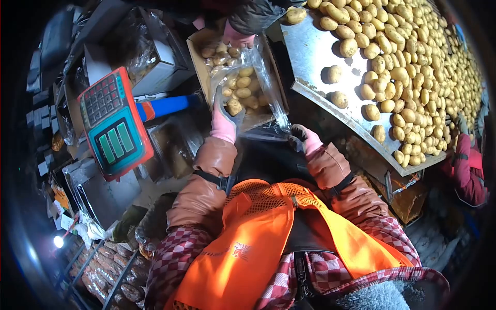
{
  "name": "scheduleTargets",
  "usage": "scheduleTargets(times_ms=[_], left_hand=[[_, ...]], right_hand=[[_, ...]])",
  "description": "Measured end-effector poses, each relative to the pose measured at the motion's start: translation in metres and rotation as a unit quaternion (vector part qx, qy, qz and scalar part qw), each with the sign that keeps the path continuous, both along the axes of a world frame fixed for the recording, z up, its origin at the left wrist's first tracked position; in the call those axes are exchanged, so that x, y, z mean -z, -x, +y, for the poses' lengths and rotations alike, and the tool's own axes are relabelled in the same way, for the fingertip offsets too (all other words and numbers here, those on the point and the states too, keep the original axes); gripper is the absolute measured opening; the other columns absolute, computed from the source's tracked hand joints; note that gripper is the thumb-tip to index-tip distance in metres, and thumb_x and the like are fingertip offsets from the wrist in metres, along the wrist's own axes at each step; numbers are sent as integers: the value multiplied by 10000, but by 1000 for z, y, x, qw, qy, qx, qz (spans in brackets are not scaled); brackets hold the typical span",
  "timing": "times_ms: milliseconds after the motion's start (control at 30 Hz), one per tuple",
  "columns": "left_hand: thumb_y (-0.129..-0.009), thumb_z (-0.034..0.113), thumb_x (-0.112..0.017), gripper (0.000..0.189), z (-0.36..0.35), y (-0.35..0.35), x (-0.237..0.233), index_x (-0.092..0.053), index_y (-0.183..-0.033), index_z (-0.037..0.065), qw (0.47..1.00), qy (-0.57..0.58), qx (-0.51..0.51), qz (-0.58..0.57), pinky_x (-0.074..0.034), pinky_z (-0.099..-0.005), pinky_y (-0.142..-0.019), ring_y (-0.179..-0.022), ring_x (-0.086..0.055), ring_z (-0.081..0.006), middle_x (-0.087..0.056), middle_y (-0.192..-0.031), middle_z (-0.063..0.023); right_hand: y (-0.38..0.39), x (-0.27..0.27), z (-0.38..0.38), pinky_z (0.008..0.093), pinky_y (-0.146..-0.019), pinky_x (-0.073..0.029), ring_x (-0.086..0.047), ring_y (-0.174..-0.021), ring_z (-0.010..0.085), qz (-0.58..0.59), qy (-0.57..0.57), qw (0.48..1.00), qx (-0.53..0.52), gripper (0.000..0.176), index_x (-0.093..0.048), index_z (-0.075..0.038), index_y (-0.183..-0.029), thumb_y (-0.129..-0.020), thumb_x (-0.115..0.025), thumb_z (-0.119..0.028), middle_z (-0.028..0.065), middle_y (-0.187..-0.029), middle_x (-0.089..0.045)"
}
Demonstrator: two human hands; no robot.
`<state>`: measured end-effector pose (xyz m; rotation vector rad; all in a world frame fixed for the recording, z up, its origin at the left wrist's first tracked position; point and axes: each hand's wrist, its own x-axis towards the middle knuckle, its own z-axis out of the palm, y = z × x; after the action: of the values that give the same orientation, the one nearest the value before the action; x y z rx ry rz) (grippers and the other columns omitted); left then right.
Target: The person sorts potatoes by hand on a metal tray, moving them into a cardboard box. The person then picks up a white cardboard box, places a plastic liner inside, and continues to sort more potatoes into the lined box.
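Note:
A cardboard box (282, 89) in front of me is lined with a clear plastic bag (279, 111) and holds several potatoes (244, 82). My left hand (226, 121), in a pink and grey glove, is closed around a single potato (234, 107) at the box's near left corner. At the near right corner, my right hand (305, 138) pinches the gathered edge of the plastic bag. Another person's pink-gloved hand (238, 37) is at the far end of the box, against the bag.
A metal sorting table (320, 54) heaped with loose potatoes (408, 72) stands at the right, its edge close to the box. On the left, a digital scale display (116, 139) sits on a blue post (173, 107). Another worker's sleeve (467, 170) shows far right.

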<state>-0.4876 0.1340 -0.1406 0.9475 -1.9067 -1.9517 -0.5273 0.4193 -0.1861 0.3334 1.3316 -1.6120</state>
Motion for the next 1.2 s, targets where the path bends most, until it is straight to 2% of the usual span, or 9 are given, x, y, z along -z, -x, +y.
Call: scheduleTargets(times_ms=[100,167,267,333,500,567,967,1033,1200], left_hand=[[-908,254,-662,645,0,-5,-12,-381,-1486,187,972,-217,-89,28,-473,-404,-983,-1215,-494,-242,-491,-1365,-78],[-959,400,-590,591,-8,-1,-29,-381,-1488,241,878,-447,-165,44,-475,-420,-962,-1234,-468,-251,-477,-1377,-71],[-961,519,-542,598,9,1,-77,-412,-1464,222,926,-331,-179,25,-470,-441,-949,-1229,-479,-250,-499,-1354,-67],[-956,158,-562,471,20,-10,-74,-473,-1419,157,955,-259,-106,98,-498,-406,-951,-1194,-495,-213,-540,-1305,-59],[-955,348,-615,541,66,-22,-92,-445,-1451,214,968,-239,61,50,-544,-434,-915,-1134,-548,-250,-489,-1347,-96],[-965,239,-606,470,79,-9,-164,-500,-1413,145,905,-424,-33,-14,-536,-405,-957,-1131,-548,-228,-504,-1311,-126],[-923,189,-666,457,59,-42,-74,-547,-1330,21,865,-462,-194,-17,-567,-355,-904,-1128,-602,-281,-595,-1247,-148],[-952,235,-623,444,20,-30,-65,-533,-1341,41,981,-175,-87,21,-556,-366,-912,-1134,-601,-285,-575,-1287,-154],[-969,223,-590,405,-17,62,-161,-530,-1334,58,983,44,-116,139,-553,-397,-874,-1083,-607,-273,-586,-1231,-139]], right_hand=[[-1,-14,9,292,-771,-551,-660,-830,194,206,-84,967,-125,259,-629,-29,-1181,-999,-517,-175,90,-1008,-684],[0,-24,16,298,-824,-553,-667,-879,210,93,-54,994,-16,264,-627,-27,-1195,-996,-513,-158,99,-1065,-686],[15,-28,22,303,-721,-557,-666,-820,197,-140,-42,978,149,265,-627,-33,-1207,-997,-513,-146,84,-1012,-687],[19,-34,27,303,-654,-544,-658,-777,189,-163,-26,975,147,270,-625,-37,-1216,-991,-541,-160,77,-973,-685],[30,-172,-29,305,-598,-519,-639,-778,195,-92,92,991,-14,535,-481,-73,-1378,-922,-683,-264,86,-1051,-648],[28,-134,-35,291,-554,-467,-610,-722,166,19,148,985,-84,435,-542,-102,-1291,-926,-675,-298,42,-919,-635],[54,-152,-2,239,-438,-357,-476,-502,127,19,106,987,-122,188,-598,-91,-929,-918,-588,-278,18,-708,-545],[57,-189,-1,239,-426,-346,-471,-482,133,-21,76,989,-123,264,-602,-98,-933,-931,-563,-359,22,-702,-549],[73,-174,23,251,-449,-340,-496,-565,140,21,46,998,-39,328,-586,-99,-1037,-937,-528,-406,13,-768,-563]])
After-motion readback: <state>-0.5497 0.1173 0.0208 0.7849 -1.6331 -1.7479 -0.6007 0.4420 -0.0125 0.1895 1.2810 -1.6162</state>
